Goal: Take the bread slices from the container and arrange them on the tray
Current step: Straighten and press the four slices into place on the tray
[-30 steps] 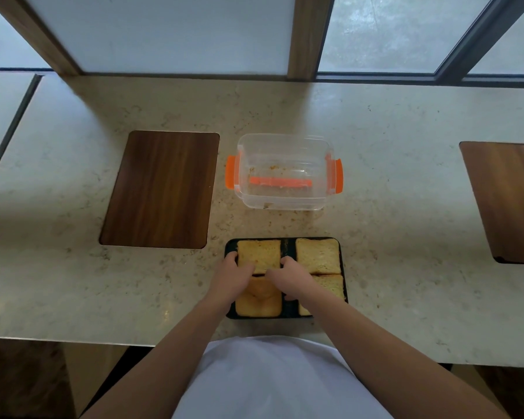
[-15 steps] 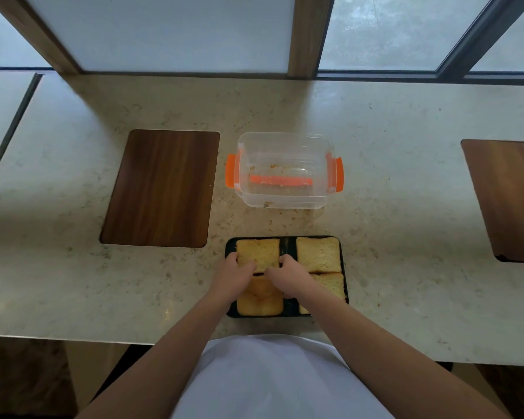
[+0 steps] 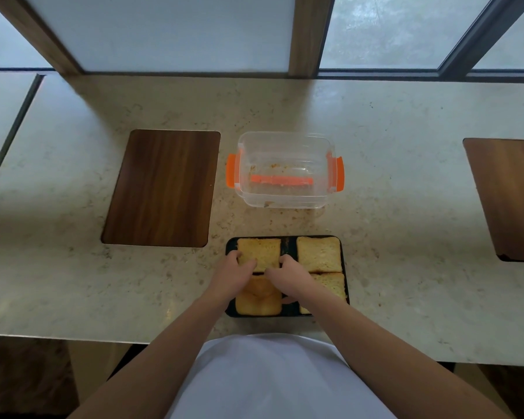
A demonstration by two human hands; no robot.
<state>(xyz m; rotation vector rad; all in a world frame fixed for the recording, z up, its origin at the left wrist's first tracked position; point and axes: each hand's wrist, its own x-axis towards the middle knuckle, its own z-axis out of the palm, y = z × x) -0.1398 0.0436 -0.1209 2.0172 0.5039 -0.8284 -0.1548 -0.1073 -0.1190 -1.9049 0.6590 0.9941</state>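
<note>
Head view: I look down over a stone counter (image 3: 406, 237); the tray (image 3: 344, 261) lies at the near edge, the container (image 3: 285, 201) just behind it toward the window.

Container: clear tub with orange side latches, lid off. I see only crumbs and an orange strip at its bottom; no slice left inside.

Tray: dark, rectangular, four bread slices lying flat in a two-by-two layout.

Far-left slice (image 3: 259, 252): flat in the tray's far-left corner, both hands on it.

Far-right slice (image 3: 318, 254): flat in the far-right corner, untouched, a dark gap between it and the far-left one.

Near-left slice (image 3: 259, 300): near-left corner, partly under my wrists; its top looks dented or domed, I cannot tell which.

Near-right slice (image 3: 333, 285): near-right corner, partly hidden by my right forearm.

Left hand (image 3: 236, 272): fingers curled over the left and near edge of the far-left slice, pinching or pressing it.

Right hand (image 3: 288, 272): fingers curled at that slice's right edge, in the gap between the two far slices.

Progress, my judgement: transfer out of the container looks finished; what remains is squaring up the far-left slice and letting go.

Other: two wooden inlays, one (image 3: 164, 189) left of the container, one (image 3: 508, 198) at the right edge of the counter; not involved.
</note>
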